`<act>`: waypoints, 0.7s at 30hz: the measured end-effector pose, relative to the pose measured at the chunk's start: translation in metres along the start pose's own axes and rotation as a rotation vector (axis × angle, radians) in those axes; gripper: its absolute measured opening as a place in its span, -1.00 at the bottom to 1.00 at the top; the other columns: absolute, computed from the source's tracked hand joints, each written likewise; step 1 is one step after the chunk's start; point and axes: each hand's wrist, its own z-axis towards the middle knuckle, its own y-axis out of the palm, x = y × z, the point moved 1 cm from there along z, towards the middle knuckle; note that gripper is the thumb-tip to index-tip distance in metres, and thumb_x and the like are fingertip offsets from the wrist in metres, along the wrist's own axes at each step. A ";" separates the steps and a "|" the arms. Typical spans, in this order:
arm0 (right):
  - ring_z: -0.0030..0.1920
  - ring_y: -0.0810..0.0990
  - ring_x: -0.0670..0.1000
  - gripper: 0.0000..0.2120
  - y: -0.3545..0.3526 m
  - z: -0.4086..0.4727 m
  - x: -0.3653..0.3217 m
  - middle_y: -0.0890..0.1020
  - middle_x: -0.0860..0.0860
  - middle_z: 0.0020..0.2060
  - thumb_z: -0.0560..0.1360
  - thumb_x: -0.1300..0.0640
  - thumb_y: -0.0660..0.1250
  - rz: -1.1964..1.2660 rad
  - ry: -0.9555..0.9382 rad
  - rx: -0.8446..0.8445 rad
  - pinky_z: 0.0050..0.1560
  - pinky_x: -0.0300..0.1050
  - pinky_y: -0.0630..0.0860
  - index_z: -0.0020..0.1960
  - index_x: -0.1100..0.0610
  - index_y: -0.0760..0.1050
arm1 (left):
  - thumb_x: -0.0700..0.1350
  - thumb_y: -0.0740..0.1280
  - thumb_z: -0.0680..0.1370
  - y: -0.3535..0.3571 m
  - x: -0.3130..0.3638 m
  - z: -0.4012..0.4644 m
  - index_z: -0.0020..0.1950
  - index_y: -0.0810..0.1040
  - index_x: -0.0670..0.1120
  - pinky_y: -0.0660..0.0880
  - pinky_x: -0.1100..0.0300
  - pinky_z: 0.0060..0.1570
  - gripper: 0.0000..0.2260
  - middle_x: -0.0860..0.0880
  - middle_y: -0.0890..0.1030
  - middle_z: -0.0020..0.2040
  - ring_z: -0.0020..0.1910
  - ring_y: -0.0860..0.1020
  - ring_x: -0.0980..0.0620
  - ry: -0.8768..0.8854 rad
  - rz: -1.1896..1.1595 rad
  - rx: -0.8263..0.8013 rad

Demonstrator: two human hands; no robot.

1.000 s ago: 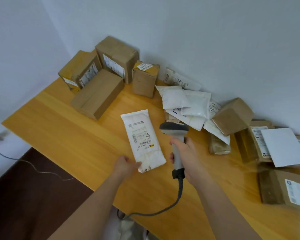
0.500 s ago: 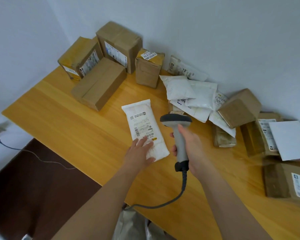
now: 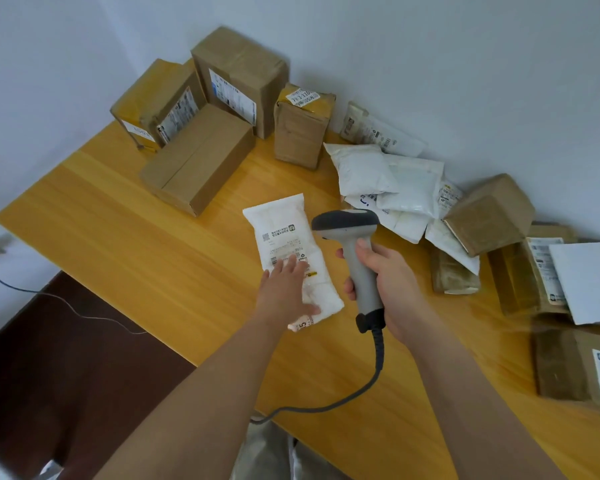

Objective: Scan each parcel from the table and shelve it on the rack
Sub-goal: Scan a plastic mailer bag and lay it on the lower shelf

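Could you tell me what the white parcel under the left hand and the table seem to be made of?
White parcel: probably soft plastic mailer film, matte, wrinkled and puffy, with a printed label. Table: wood or wood-look laminate, smooth with a slight sheen; straight yellow grain bands show.

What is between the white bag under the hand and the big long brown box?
Nothing: the head view shows only bare wooden table between the white bag and the long brown box.

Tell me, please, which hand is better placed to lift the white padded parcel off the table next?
The left hand: it already lies flat on the white padded parcel. The right hand is occupied, gripping the scanner beside it.
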 end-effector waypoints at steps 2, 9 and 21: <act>-0.42 0.51 -0.02 -0.75 -0.001 -0.001 0.000 0.61 0.11 -0.04 0.66 0.04 0.18 0.002 0.000 -0.002 -0.33 -0.11 0.47 0.15 0.18 0.52 | 0.31 0.39 0.43 -0.014 -0.002 0.003 0.49 0.29 0.01 0.40 -0.01 0.29 -0.27 -0.02 0.29 0.50 0.43 0.34 -0.06 -0.028 -0.066 0.022; -0.41 0.50 -0.02 -0.78 -0.001 -0.004 0.001 0.59 0.12 0.02 0.66 0.04 0.18 0.040 -0.001 0.014 -0.32 -0.09 0.47 0.13 0.15 0.52 | 0.24 0.21 0.58 -0.024 -0.028 -0.002 0.53 0.21 0.15 -0.02 -0.12 0.49 -0.45 -0.11 0.07 0.58 0.55 0.05 -0.19 -0.023 0.300 0.119; -0.43 0.51 -0.03 -0.78 0.008 -0.013 0.000 0.60 0.10 -0.02 0.65 0.03 0.21 0.055 0.028 0.053 -0.38 -0.14 0.49 0.14 0.15 0.52 | 0.05 0.45 0.49 -0.005 -0.034 -0.031 0.32 0.27 -0.15 0.40 0.19 -0.20 -0.44 -0.12 0.32 0.24 -0.09 0.43 0.01 -0.215 -0.332 0.165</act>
